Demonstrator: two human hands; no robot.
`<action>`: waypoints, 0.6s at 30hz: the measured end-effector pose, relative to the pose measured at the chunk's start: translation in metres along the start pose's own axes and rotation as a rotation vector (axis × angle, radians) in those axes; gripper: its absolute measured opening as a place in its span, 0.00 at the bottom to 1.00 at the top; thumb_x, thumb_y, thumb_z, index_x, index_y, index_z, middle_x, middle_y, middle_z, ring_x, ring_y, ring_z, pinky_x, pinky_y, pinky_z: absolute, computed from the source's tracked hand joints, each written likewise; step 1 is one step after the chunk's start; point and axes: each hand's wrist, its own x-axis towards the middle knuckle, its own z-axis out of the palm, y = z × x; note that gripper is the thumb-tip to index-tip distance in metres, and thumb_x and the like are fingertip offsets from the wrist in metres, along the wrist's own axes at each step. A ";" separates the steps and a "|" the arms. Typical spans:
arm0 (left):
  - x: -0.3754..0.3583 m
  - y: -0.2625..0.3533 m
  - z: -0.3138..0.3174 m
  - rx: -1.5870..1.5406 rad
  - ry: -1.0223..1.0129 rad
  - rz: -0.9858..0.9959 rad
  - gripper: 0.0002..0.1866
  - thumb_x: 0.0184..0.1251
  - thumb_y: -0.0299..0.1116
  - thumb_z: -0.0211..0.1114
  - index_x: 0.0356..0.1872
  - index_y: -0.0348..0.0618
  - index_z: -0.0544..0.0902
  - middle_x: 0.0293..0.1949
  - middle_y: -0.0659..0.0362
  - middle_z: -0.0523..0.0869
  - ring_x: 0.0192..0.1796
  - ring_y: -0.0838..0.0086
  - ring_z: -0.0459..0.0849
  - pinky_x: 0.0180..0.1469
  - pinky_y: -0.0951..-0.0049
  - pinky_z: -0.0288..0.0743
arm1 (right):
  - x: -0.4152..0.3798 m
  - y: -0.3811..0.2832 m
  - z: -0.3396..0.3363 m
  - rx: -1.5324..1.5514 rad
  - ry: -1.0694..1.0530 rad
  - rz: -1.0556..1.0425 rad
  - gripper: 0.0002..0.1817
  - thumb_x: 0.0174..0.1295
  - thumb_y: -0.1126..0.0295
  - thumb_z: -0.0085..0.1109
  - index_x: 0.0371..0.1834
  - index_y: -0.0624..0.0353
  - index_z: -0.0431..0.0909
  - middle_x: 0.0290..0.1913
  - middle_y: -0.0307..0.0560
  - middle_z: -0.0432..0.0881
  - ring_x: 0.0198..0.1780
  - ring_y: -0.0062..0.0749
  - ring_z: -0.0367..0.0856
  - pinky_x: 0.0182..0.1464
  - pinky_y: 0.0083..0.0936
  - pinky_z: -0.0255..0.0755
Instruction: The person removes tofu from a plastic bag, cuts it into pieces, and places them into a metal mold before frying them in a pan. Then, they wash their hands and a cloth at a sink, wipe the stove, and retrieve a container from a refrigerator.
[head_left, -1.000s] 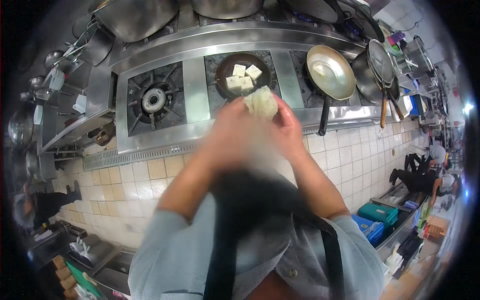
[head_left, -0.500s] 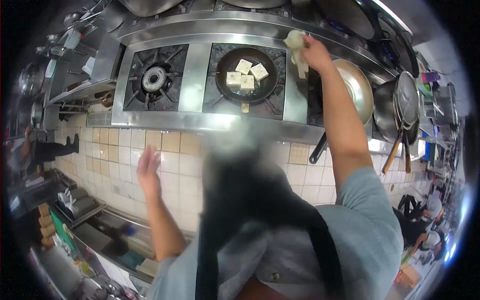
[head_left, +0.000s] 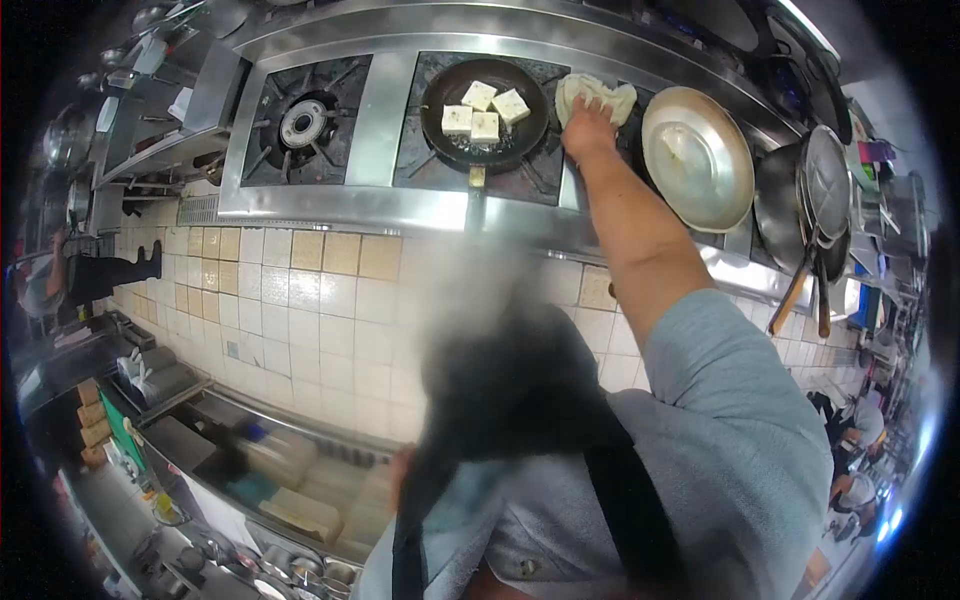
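My right hand (head_left: pixel 590 125) reaches forward over the stove and grips a pale, bunched cloth (head_left: pixel 610 97), which is against the metal strip right of the middle burner. Just to the left, a dark frying pan (head_left: pixel 485 160) sits on that burner with several white tofu blocks (head_left: pixel 484 127) in it. The pan's handle points toward me and blurs into the haze. To the right of the cloth lies a wide pale metal pan (head_left: pixel 715 170). Of my left arm only a blurred sliver of skin shows beside the dark apron (head_left: pixel 520 390); the fingers are hidden.
An uncovered burner (head_left: pixel 305 124) is at the left of the stove. Stacked pans (head_left: pixel 825 190) with wooden handles stand at the right. Behind my left side is a counter with metal wells (head_left: pixel 300 510). Other people are at the far left and right edges.
My right hand has moved left and lowered the cloth, which is now spread wider beside the frying pan. My left hand has dropped back toward my body, almost out of sight. The view has shifted slightly.
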 end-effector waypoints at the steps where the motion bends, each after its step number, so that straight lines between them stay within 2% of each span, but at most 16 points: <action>1: -0.002 -0.010 0.008 0.073 -0.048 0.072 0.16 0.66 0.38 0.60 0.51 0.45 0.82 0.53 0.51 0.82 0.45 0.59 0.84 0.44 0.59 0.80 | -0.019 -0.003 0.006 -0.007 0.002 0.009 0.35 0.64 0.69 0.47 0.77 0.53 0.53 0.77 0.55 0.53 0.77 0.58 0.50 0.73 0.54 0.53; 3: -0.005 -0.013 0.000 0.146 -0.098 0.157 0.16 0.66 0.38 0.60 0.51 0.46 0.83 0.54 0.51 0.82 0.45 0.59 0.84 0.44 0.59 0.80 | -0.050 -0.007 0.022 0.049 0.078 0.090 0.34 0.65 0.68 0.46 0.77 0.52 0.54 0.77 0.56 0.53 0.77 0.57 0.49 0.74 0.55 0.51; 4: -0.001 -0.012 -0.018 0.099 0.048 0.114 0.16 0.67 0.38 0.58 0.53 0.46 0.81 0.54 0.52 0.82 0.44 0.59 0.84 0.44 0.59 0.80 | -0.062 -0.008 0.030 0.070 0.080 0.118 0.33 0.68 0.64 0.44 0.77 0.53 0.54 0.78 0.56 0.53 0.78 0.57 0.47 0.75 0.57 0.46; 5: 0.010 -0.004 -0.039 0.049 0.189 0.072 0.17 0.69 0.38 0.57 0.56 0.46 0.80 0.55 0.53 0.82 0.43 0.60 0.84 0.44 0.58 0.80 | -0.078 -0.010 0.031 0.064 0.081 0.133 0.33 0.68 0.64 0.44 0.77 0.53 0.54 0.78 0.56 0.53 0.78 0.57 0.47 0.75 0.57 0.46; 7: 0.035 -0.003 -0.055 -1.307 0.075 -0.599 0.20 0.72 0.38 0.53 0.63 0.47 0.74 0.58 0.53 0.81 0.45 0.60 0.84 0.45 0.59 0.80 | -0.113 -0.015 0.032 0.090 0.079 0.144 0.33 0.67 0.66 0.43 0.78 0.53 0.54 0.78 0.57 0.52 0.79 0.57 0.45 0.76 0.55 0.43; 9: 0.040 0.033 -0.104 -1.253 0.114 -0.630 0.25 0.70 0.35 0.59 0.66 0.41 0.70 0.51 0.54 0.84 0.44 0.65 0.85 0.44 0.66 0.79 | -0.142 -0.016 0.047 0.091 0.107 0.148 0.33 0.67 0.67 0.43 0.78 0.53 0.54 0.78 0.57 0.53 0.79 0.56 0.46 0.77 0.53 0.42; 11: 0.047 0.025 -0.107 -1.321 0.107 -0.600 0.25 0.71 0.36 0.59 0.67 0.41 0.70 0.52 0.55 0.84 0.44 0.67 0.84 0.42 0.65 0.78 | -0.167 -0.008 0.063 0.108 0.188 0.017 0.33 0.67 0.69 0.42 0.78 0.53 0.54 0.78 0.57 0.53 0.79 0.54 0.46 0.77 0.52 0.41; 12: 0.047 0.031 -0.114 -1.241 0.115 -0.587 0.24 0.73 0.38 0.56 0.67 0.44 0.70 0.54 0.53 0.83 0.44 0.65 0.85 0.43 0.65 0.78 | -0.180 -0.003 0.064 0.106 0.189 0.036 0.33 0.67 0.69 0.42 0.78 0.53 0.54 0.78 0.57 0.53 0.79 0.54 0.46 0.77 0.52 0.41; 13: 0.049 0.040 -0.119 -1.165 0.126 -0.570 0.24 0.74 0.39 0.53 0.68 0.46 0.69 0.56 0.52 0.82 0.45 0.63 0.85 0.44 0.64 0.79 | -0.190 0.003 0.064 0.114 0.177 -0.049 0.33 0.66 0.69 0.43 0.77 0.53 0.54 0.78 0.57 0.52 0.79 0.53 0.45 0.77 0.52 0.41; 14: 0.049 0.038 -0.115 -1.160 0.132 -0.558 0.23 0.73 0.40 0.55 0.67 0.46 0.71 0.53 0.52 0.84 0.43 0.63 0.85 0.40 0.66 0.78 | -0.199 0.012 0.063 0.122 0.166 -0.138 0.33 0.66 0.69 0.44 0.77 0.53 0.55 0.78 0.57 0.52 0.79 0.52 0.45 0.78 0.52 0.40; 15: 0.047 0.040 -0.112 -1.155 0.130 -0.549 0.23 0.73 0.40 0.55 0.67 0.46 0.71 0.53 0.52 0.84 0.43 0.63 0.85 0.40 0.66 0.78 | -0.207 0.024 0.063 0.124 0.172 -0.130 0.33 0.66 0.69 0.44 0.77 0.53 0.55 0.78 0.57 0.52 0.79 0.52 0.45 0.78 0.52 0.40; 17: 0.043 0.046 -0.106 -1.127 0.123 -0.600 0.23 0.73 0.39 0.56 0.66 0.47 0.71 0.52 0.53 0.85 0.43 0.63 0.85 0.38 0.67 0.78 | -0.217 0.055 0.077 0.204 0.266 -0.304 0.30 0.65 0.69 0.47 0.72 0.54 0.62 0.75 0.54 0.59 0.78 0.50 0.49 0.77 0.48 0.43; 18: 0.042 0.042 -0.098 -1.169 0.098 -0.589 0.23 0.72 0.39 0.57 0.66 0.48 0.71 0.53 0.53 0.84 0.43 0.61 0.86 0.35 0.67 0.78 | -0.217 0.066 0.090 0.494 0.280 -0.220 0.29 0.65 0.71 0.46 0.72 0.54 0.63 0.75 0.53 0.59 0.79 0.47 0.49 0.78 0.46 0.42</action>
